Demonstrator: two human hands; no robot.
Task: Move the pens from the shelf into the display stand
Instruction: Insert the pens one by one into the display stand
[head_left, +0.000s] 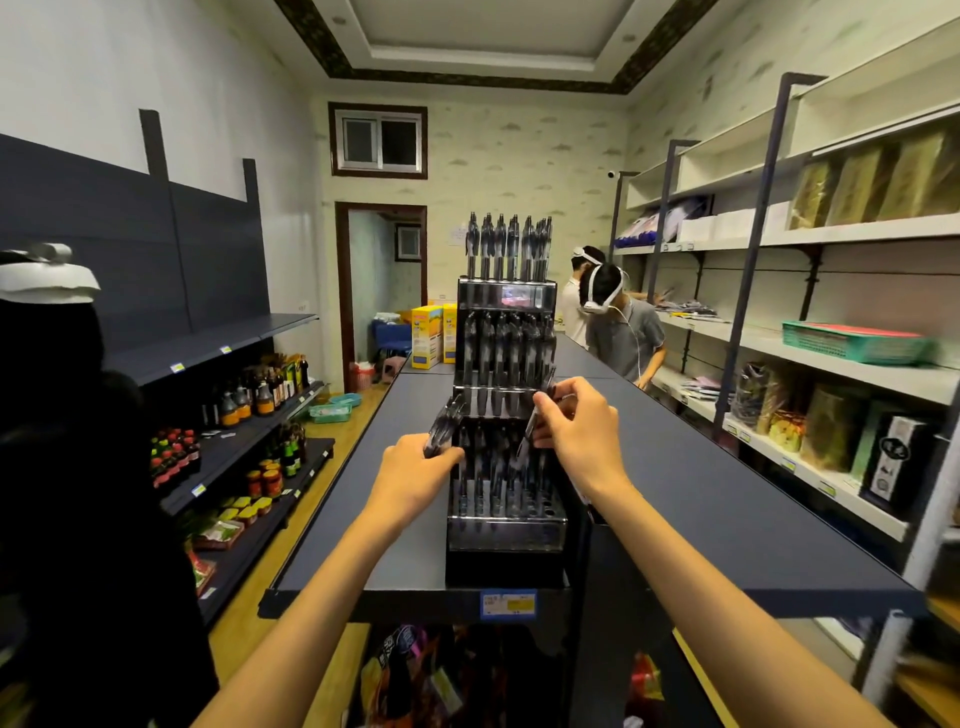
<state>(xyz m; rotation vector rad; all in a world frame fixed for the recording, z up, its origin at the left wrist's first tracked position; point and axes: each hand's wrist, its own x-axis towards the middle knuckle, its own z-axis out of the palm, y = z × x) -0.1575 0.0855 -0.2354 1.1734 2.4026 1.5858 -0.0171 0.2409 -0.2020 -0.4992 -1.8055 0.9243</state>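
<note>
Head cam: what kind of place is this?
Most likely a small shop. A tiered pen display stand sits on a shelf top with a price tag on its edge, sauce bottles line the side racks, and packaged goods fill wall shelves.

The stand (506, 415) rises straight ahead of me on the shelf (727, 493), its rows packed with pens (509, 244). Bare shelf runs wide to its right and narrower to its left, so my fingers (550, 410) can pass on either side. Open holes show in the front row, lower right.
</note>
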